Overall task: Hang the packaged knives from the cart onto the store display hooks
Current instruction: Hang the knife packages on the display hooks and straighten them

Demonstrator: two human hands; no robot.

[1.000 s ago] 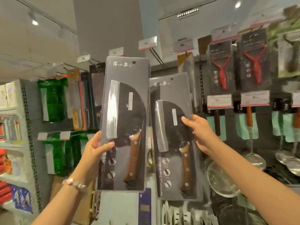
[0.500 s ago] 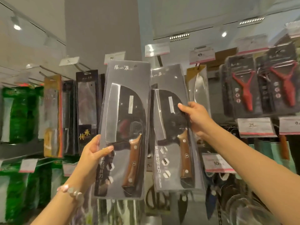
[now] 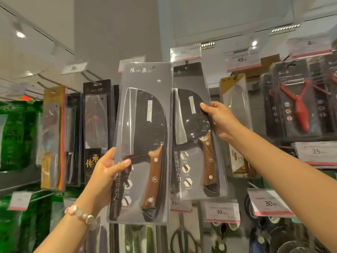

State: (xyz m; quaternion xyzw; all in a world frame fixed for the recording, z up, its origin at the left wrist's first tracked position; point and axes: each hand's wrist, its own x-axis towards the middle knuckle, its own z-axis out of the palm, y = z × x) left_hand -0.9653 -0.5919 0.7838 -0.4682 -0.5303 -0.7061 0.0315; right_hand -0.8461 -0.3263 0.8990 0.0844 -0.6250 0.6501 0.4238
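Note:
Two packaged cleavers with dark blades and wooden handles are held up against the display wall. My left hand (image 3: pixel 107 172) grips the left edge of the nearer packaged knife (image 3: pixel 142 125), thumb across its front. My right hand (image 3: pixel 221 118) holds the right edge of the second packaged knife (image 3: pixel 191 136), whose top sits just under the hook (image 3: pixel 186 61) below a price tag reading 99 (image 3: pixel 185 53). Whether its hole is on the hook I cannot tell. The cart is out of sight.
Other packaged knives (image 3: pixel 96 123) hang to the left, a yellow-topped pack (image 3: pixel 235 110) to the right, and red peelers (image 3: pixel 299 110) further right. Bare hooks (image 3: pixel 87 77) jut out at upper left. Price tags (image 3: pixel 222 210), scissors and strainers fill the lower rows.
Both hands have raised the packs higher against the wall. The right-hand pack has moved up close under the 99 tag's hook. The view has tilted upward.

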